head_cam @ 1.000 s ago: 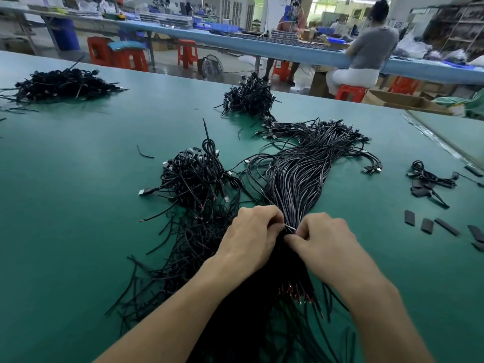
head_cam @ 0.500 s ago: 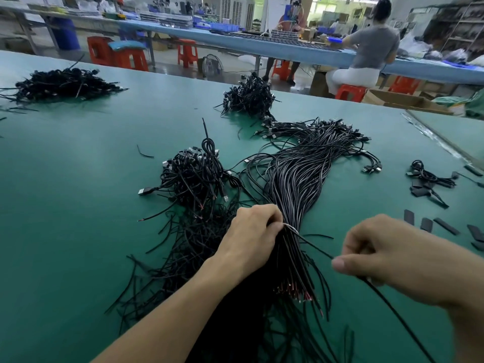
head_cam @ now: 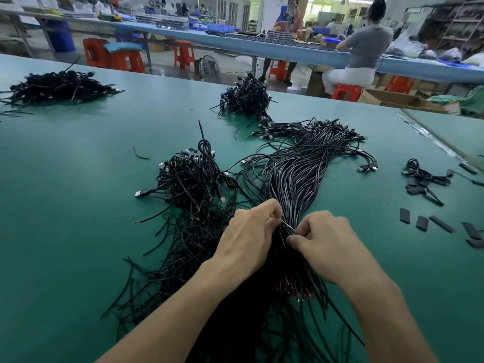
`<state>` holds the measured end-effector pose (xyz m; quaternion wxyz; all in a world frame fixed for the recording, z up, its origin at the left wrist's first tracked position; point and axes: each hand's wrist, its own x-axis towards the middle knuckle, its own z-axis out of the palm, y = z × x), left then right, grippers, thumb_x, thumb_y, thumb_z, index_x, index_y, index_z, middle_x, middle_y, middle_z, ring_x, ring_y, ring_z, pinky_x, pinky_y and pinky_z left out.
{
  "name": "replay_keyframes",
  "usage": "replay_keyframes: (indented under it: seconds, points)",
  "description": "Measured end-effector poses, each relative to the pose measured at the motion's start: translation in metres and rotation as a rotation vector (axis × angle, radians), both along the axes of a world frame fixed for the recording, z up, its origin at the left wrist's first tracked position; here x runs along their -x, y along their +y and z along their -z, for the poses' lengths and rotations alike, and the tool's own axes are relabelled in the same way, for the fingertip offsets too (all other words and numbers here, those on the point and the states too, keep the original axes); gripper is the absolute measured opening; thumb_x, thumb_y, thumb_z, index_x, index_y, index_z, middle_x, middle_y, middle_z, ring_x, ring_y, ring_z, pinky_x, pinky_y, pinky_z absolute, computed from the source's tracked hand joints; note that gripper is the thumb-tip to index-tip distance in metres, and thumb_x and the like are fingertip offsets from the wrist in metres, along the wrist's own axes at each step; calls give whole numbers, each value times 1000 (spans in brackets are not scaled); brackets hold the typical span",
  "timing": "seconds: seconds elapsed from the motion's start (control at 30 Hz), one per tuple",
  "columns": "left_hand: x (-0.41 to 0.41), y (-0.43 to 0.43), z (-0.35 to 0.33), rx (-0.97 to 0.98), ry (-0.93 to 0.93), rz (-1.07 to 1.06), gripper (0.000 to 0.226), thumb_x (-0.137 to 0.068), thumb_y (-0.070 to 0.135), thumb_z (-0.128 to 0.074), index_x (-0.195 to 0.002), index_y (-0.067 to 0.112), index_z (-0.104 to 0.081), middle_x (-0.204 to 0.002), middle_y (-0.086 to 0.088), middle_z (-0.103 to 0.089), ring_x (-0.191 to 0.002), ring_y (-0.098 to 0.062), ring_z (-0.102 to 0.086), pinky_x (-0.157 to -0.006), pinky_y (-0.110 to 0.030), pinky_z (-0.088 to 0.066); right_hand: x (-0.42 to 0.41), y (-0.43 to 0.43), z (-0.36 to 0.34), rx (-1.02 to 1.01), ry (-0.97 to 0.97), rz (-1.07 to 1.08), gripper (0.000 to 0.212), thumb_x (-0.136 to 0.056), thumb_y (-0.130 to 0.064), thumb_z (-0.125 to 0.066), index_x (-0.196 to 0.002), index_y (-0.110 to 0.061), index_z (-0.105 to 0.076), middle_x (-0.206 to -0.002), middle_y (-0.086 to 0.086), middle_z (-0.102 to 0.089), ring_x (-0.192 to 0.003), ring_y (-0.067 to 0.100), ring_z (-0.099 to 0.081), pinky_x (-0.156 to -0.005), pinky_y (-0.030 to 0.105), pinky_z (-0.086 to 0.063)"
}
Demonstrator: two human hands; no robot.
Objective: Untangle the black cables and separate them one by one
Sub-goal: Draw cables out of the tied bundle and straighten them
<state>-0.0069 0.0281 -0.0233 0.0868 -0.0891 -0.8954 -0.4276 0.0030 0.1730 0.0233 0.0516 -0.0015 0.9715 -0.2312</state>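
The bundle of black cables (head_cam: 293, 179) lies lengthwise on the green desk (head_cam: 78, 205), straight ahead of the person. Its USB plugs (head_cam: 366, 167) fan out at the far end, it narrows to a waist where the hands meet, and its bare reddish wire ends (head_cam: 290, 286) splay toward the near edge. The left hand (head_cam: 248, 239) has its fingers curled in on the waist of the bundle, gripping it and pinning it down. The right hand (head_cam: 324, 244) is closed in a pinch, thumb against forefinger, on a single cable (head_cam: 286, 227) that shows as a thin light streak between the two hands. How far that strand runs under the others cannot be told.

This looks like the picking-out step: one cable is chosen but not yet free of the rest. Most of the bundle is unsorted, so the task seems far from done. The next move likely calls for the right hand to draw the strand out sideways while the left holds the remainder firm. It should go slowly enough that the far plug does not snag its neighbours. A looser tangled heap (head_cam: 188, 179) lies just left of the bundle, touching it, and could catch the strand.
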Motion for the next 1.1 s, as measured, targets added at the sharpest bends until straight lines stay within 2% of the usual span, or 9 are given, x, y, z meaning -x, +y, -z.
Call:
replay_keyframes:
  seconds: [0.2, 0.43, 0.5, 0.6, 0.77, 0.9, 0.97, 1.03, 1.1]
  points:
    - [0, 0, 2, 0, 3, -4, 17, -103, 29, -51, -86, 30, -47, -65, 0, -56, -53, -18, -41, -57, -37, -46, -5, 4, -10, -64, -19, -12, 4, -89, -26, -63, -91, -22, -65, -94, 3, -59, -85, 24, -60, -78, 38, -56]
    - [0, 0, -1, -16, -40, -4, 15, -102, 26, -52, -87, 28, -49, -77, -5, -64, -67, -28, -53, -69, -49, -54, -13, -10, -14, -154, 43, -66, 15, -86, -22, -55, -100, -22, -58, -102, -1, -53, -91, 24, -53, -76, 35, -46]
    - [-1, 1, -2, -16, -48, 1, 15, -102, 28, -52, -87, 29, -49, -79, -4, -65, -70, -29, -54, -71, -49, -54, -13, -11, -13, -152, 32, -42, 11, -88, -27, -54, -95, -20, -59, -93, 1, -54, -85, 26, -55, -74, 36, -49]
    - [-2, 0, -3, -15, -50, 9, 12, -101, 31, -51, -89, 29, -50, -82, -1, -67, -76, -30, -59, -74, -48, -54, -13, -13, -10, -175, -4, -20, 19, -92, -37, -57, -90, -18, -59, -83, -1, -47, -78, 29, -51, -70, 35, -47]
    - [-4, 0, -4, -13, -42, 4, 12, -101, 30, -51, -89, 29, -50, -82, 0, -67, -77, -29, -59, -75, -48, -54, -11, -13, -6, -125, -87, 16, 24, -93, -38, -60, -91, -14, -60, -85, 5, -51, -82, 31, -55, -69, 33, -45]
    - [-4, 0, -5, -25, -62, -21, 12, -101, 31, -50, -90, 31, -49, -85, 0, -68, -74, -27, -61, -72, -49, -55, -7, 1, -17, -100, -196, -108, 38, -94, -31, -60, -66, -10, -45, -64, 2, -48, -58, 22, -43, -49, 31, -34]
    - [-4, 0, -6, -31, -89, -30, 12, -101, 31, -50, -89, 32, -49, -88, 0, -69, -76, -26, -63, -73, -48, -55, -10, 12, -28, -161, -270, -246, 35, -92, -32, -63, -71, -5, -55, -63, 0, -53, -59, 18, -44, -55, 33, -41]
    - [-4, 0, -6, -38, -103, -33, 14, -101, 30, -51, -88, 32, -49, -90, 0, -69, -79, -25, -65, -76, -47, -56, -15, 20, -39, -193, -315, -343, 25, -90, -34, -66, -79, -12, -64, -67, -4, -59, -63, 10, -50, -65, 32, -48]
    - [-2, -2, -4, -49, -121, -21, 14, -100, 28, -55, -86, 31, -53, -90, 3, -69, -82, -24, -66, -79, -47, -56, -18, 24, -44, -166, -275, -337, 22, -91, -36, -65, -77, -19, -63, -69, -5, -61, -64, 7, -53, -66, 28, -47]
